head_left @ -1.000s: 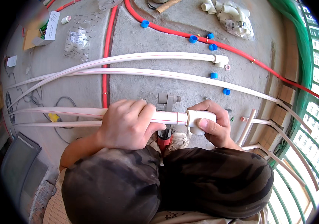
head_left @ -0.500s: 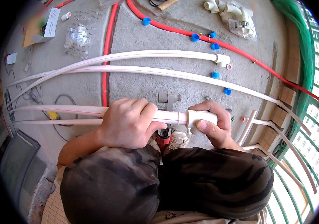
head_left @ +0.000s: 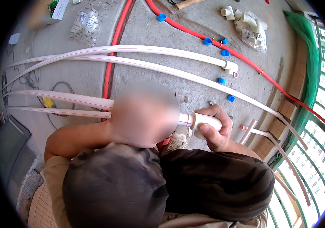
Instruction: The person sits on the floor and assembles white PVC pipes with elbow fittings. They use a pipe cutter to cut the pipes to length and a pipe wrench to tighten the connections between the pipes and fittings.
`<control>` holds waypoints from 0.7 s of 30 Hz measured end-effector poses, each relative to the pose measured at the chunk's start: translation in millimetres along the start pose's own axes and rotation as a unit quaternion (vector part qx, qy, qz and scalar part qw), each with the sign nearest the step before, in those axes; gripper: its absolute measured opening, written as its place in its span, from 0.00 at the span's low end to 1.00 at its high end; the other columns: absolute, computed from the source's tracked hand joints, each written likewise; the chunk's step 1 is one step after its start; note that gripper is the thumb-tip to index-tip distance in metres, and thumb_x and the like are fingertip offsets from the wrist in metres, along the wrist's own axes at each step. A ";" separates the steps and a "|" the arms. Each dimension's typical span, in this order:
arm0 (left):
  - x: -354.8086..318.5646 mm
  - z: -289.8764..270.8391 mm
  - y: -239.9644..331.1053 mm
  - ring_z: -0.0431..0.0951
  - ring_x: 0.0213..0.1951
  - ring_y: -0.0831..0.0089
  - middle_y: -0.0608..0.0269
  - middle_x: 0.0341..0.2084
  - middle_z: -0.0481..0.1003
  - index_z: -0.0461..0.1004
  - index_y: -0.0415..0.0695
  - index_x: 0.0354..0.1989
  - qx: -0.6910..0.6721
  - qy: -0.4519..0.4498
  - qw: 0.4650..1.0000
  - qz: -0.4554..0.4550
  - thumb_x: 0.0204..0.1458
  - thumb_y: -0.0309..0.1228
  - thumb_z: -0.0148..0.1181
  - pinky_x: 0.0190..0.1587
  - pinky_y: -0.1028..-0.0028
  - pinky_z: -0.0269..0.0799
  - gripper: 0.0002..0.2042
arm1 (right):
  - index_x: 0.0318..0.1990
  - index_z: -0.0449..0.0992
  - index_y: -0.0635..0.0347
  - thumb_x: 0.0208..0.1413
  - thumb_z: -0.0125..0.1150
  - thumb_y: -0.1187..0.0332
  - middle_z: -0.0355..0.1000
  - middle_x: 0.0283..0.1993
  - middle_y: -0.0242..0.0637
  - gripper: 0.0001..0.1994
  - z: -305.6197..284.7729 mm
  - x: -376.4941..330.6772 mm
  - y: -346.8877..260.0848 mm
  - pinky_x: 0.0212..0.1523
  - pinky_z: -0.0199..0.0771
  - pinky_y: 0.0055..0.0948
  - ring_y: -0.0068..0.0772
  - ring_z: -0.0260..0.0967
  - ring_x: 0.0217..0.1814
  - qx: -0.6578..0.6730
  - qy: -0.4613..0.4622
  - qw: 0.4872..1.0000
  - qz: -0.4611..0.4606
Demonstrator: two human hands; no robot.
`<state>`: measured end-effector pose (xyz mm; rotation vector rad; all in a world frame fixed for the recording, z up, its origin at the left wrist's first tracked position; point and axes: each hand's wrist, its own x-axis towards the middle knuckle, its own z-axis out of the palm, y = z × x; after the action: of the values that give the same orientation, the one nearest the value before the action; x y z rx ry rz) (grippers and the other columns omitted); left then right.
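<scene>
A thick white pipe [head_left: 77, 98] with a thin red line runs in from the left across my lap. Over its right end sits a white tee fitting [head_left: 212, 121], its side branch turned downward. My right hand [head_left: 222, 133] is closed round the fitting, thumb in front and fingers over the top. My left hand [head_left: 143, 114] lies over the pipe left of the fitting, but a blur hides its fingers. Behind it a grey metal tool head [head_left: 181, 97] shows partly, above a red tool body [head_left: 166, 141] between my feet.
A thinner white pipe [head_left: 63, 111] ends beside my left wrist. Two long white pipes [head_left: 151, 64] cross the concrete floor [head_left: 162, 34] ahead, one with an elbow [head_left: 231, 67]. Beyond lie a red pipe [head_left: 242, 59], blue caps [head_left: 221, 81] and bagged fittings [head_left: 250, 30]. Green railings [head_left: 316, 152] stand right.
The view has shifted slightly. My left hand and forearm appear raised and larger, and the hand is now blurred. My right hand keeps its hold on the tee fitting at the pipe's end.
</scene>
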<state>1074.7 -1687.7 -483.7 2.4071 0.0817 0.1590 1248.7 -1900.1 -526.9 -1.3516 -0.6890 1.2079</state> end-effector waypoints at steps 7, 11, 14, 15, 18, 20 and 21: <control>-1.9 3.7 -4.0 0.76 0.21 0.53 0.54 0.20 0.72 0.72 0.40 0.27 -0.013 0.014 1.000 0.013 0.41 0.34 0.75 0.25 0.58 0.68 0.16 | 0.48 0.75 0.70 0.61 0.66 0.67 0.79 0.37 0.41 0.15 1.9 4.0 3.1 0.36 0.73 0.25 0.22 0.73 0.35 -0.006 0.001 1.000 -0.030; -5.7 5.4 -5.2 0.76 0.21 0.54 0.54 0.20 0.73 0.72 0.41 0.27 -0.008 0.028 1.000 0.008 0.42 0.34 0.74 0.25 0.59 0.68 0.15 | 0.48 0.74 0.70 0.61 0.66 0.67 0.79 0.38 0.42 0.15 -3.9 9.3 6.5 0.35 0.73 0.25 0.22 0.73 0.34 -0.030 -0.029 0.998 -0.046; -9.6 8.9 -4.5 0.77 0.21 0.55 0.54 0.20 0.74 0.72 0.41 0.26 0.004 0.029 1.000 -0.001 0.43 0.35 0.74 0.25 0.59 0.69 0.15 | 0.48 0.74 0.71 0.61 0.66 0.66 0.79 0.37 0.42 0.16 -6.6 15.5 8.3 0.34 0.73 0.25 0.22 0.73 0.33 -0.052 -0.049 0.995 -0.070; -10.6 9.4 -4.2 0.77 0.21 0.55 0.54 0.21 0.74 0.73 0.41 0.26 0.009 0.026 1.000 -0.005 0.43 0.35 0.74 0.26 0.59 0.70 0.15 | 0.48 0.74 0.71 0.61 0.66 0.66 0.79 0.37 0.42 0.16 -6.6 17.6 8.4 0.33 0.73 0.25 0.22 0.73 0.32 -0.058 -0.053 0.994 -0.081; -12.6 10.0 -5.0 0.78 0.21 0.55 0.53 0.21 0.75 0.73 0.41 0.26 0.008 0.027 0.999 -0.017 0.43 0.36 0.74 0.26 0.60 0.70 0.15 | 0.47 0.74 0.71 0.61 0.66 0.66 0.79 0.36 0.42 0.16 -6.9 20.2 10.8 0.32 0.72 0.25 0.23 0.73 0.32 -0.061 -0.068 0.993 -0.080; -12.6 8.7 -4.9 0.77 0.21 0.55 0.54 0.21 0.74 0.73 0.41 0.26 0.006 0.034 0.999 -0.014 0.43 0.35 0.74 0.25 0.59 0.70 0.15 | 0.47 0.74 0.71 0.62 0.66 0.66 0.79 0.36 0.43 0.15 -5.1 22.2 11.4 0.32 0.72 0.25 0.23 0.73 0.31 -0.053 -0.073 0.992 -0.084; -12.0 8.1 -5.1 0.77 0.21 0.55 0.54 0.20 0.74 0.73 0.41 0.26 0.006 0.037 0.999 -0.012 0.42 0.35 0.74 0.25 0.59 0.70 0.15 | 0.47 0.74 0.71 0.62 0.65 0.66 0.79 0.35 0.43 0.15 -4.6 23.8 11.5 0.31 0.72 0.25 0.23 0.73 0.31 -0.050 -0.076 0.992 -0.087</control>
<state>1063.8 -1690.5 -494.2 2.4103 0.1473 0.2378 1257.3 -1882.1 -544.7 -1.2620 -0.9654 1.1562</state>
